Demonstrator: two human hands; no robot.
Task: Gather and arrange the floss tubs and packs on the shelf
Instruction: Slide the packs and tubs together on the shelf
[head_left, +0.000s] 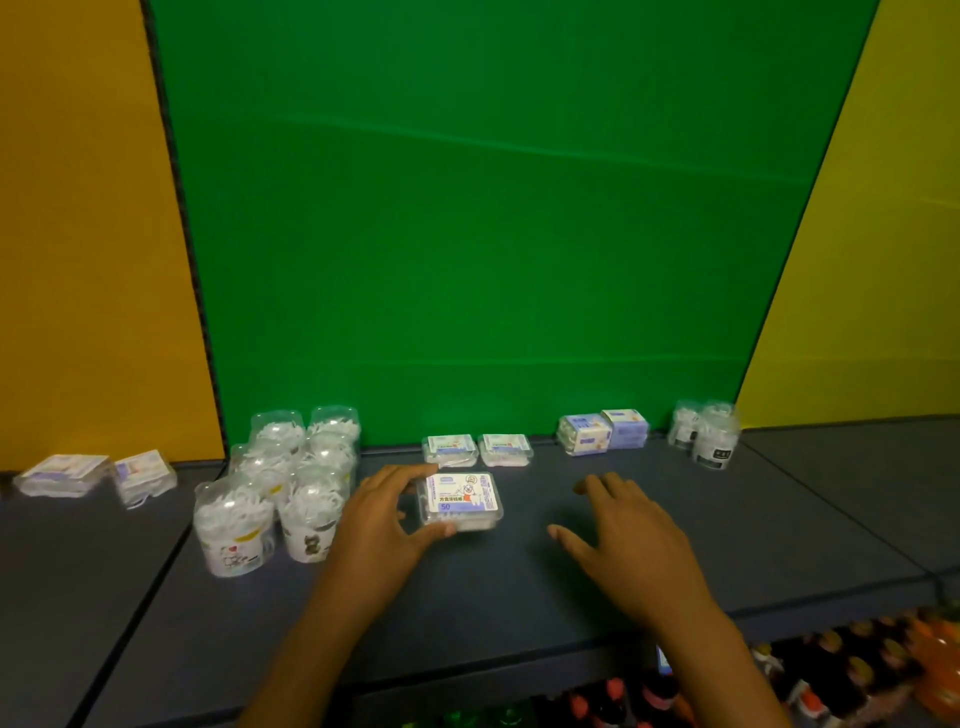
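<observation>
The left hand (387, 512) is pinching the flat floss pack (461, 502) by its near-left corner while the right hand (623, 530) is hovering with fingers spread, so the pack is risking to slip or knock the tubs (270, 493) just beside.

a dark grey shelf (519, 597) is covered by clear floss tubs (236, 525) at left and flat floss packs (460, 501) mid-shelf and far right.

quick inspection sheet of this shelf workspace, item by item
surface: dark grey shelf, seams between panels
job's things: floss pack in front centre; two packs behind it; purple packs right; round tubs clustered left; two tubs far right; packs far left
clutter: nothing seen
grippers: left hand grips the front pack; right hand open, holding nothing
cables: nothing seen
surroundings: green back panel, yellow side panels, bottles below
</observation>
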